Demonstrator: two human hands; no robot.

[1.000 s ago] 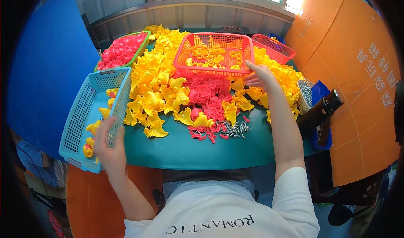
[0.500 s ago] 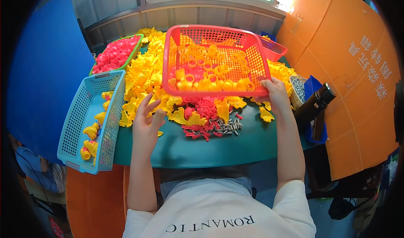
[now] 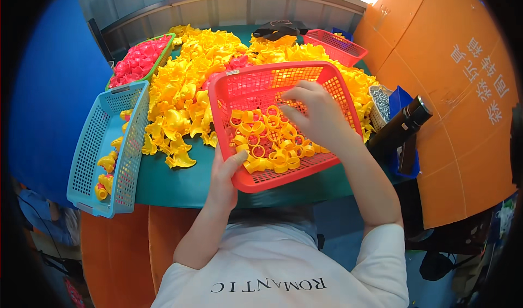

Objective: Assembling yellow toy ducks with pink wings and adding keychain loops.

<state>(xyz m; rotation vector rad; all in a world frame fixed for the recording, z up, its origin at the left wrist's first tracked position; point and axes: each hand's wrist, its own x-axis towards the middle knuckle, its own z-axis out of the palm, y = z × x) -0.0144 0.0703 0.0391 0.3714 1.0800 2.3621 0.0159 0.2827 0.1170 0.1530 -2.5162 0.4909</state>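
Note:
A red plastic basket [image 3: 283, 180] is tilted toward me above the near part of the table. Many yellow rings [image 3: 258, 151] lie in it, mostly along its near side. My left hand [image 3: 224, 174] grips the basket's near left corner, thumb over the rim. Over the inside of the basket is my right hand [image 3: 316, 114], its fingers apart and slightly curled, with nothing seen in them. Behind the basket spreads a heap of yellow curved plastic pieces [image 3: 185, 74], with some pink-red pieces [image 3: 238, 63] among them.
A light blue basket [image 3: 81, 144] holding several yellow-and-red pieces stands at the left. Behind it is a green-rimmed basket of pink pieces [image 3: 136, 63]. A black bottle [image 3: 400, 125], a container of metal screws [image 3: 381, 104] and an orange board [image 3: 447, 117] line the right side.
The red basket has come nearer and lower, covering the small parts at the table front. My left hand has taken its corner; my right hand has let go and moved over its inside.

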